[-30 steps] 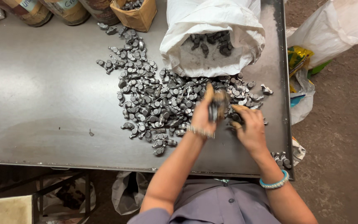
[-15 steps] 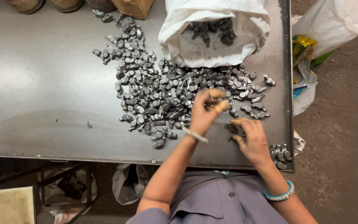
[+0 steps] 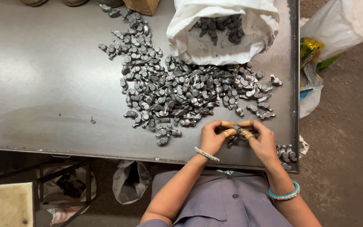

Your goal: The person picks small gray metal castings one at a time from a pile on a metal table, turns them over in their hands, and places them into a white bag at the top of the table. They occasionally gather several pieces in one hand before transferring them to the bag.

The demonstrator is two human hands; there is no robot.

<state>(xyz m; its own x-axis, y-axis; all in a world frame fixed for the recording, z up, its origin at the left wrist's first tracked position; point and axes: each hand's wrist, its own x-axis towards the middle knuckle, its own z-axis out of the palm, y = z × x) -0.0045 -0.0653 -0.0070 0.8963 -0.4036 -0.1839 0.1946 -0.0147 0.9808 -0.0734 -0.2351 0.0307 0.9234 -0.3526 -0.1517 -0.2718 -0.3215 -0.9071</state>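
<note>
A spread of several small dark grey metal forged parts (image 3: 177,90) lies across the steel table (image 3: 43,92). My left hand (image 3: 213,136) and my right hand (image 3: 261,138) meet near the table's front edge, fingertips wrapped in tan tape. Both pinch small metal parts (image 3: 237,133) between them, just in front of the pile. A silver bangle is on my left wrist, a turquoise one on my right. An open white sack (image 3: 221,31) lies on its side at the back, more parts inside it.
A few loose parts (image 3: 285,152) sit at the table's front right corner. White and coloured bags (image 3: 320,46) lie on the ground to the right. A grey bag (image 3: 130,180) hangs under the table; a cardboard box (image 3: 141,5) stands at the back edge.
My left hand has drawn back from the pile toward the front edge. Both hands have come together over small parts.
</note>
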